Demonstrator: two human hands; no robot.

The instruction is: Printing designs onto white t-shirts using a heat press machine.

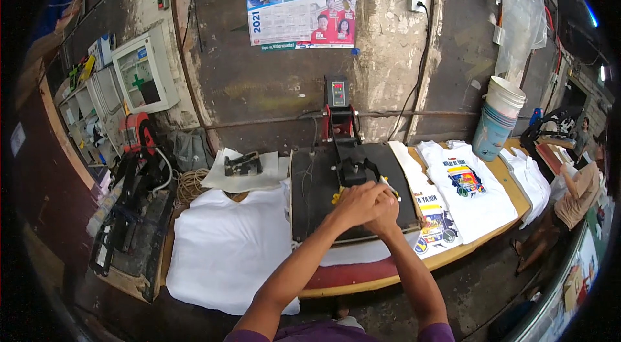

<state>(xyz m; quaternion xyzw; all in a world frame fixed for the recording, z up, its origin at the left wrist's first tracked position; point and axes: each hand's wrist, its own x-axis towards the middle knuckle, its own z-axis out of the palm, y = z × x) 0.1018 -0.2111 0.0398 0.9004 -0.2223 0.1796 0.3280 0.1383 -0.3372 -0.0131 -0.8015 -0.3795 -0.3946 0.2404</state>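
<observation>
A black heat press (pixel 317 177) stands before me with its flat top plate lowered. White cloth shows under the plate's front edge. My left hand (pixel 358 205) and my right hand (pixel 387 210) meet and overlap on the press handle, which has yellow ends (pixel 336 197). Both are closed around it, though the fingers are partly hidden. Behind the handle rises a control box (pixel 337 91) with a lit red display. On the left lies a pile of plain white shirts (pixel 229 238). To the right are a printed sheet (pixel 435 229) and a white printed shirt (pixel 482 203).
Another press (pixel 132 206) with a red part stands at far left. A dark metal piece (pixel 242 164) lies on paper behind the white shirts. Stacked buckets (pixel 498 119) stand at the back right. A person (pixel 579 193) sits farther right, beyond the table's curved edge.
</observation>
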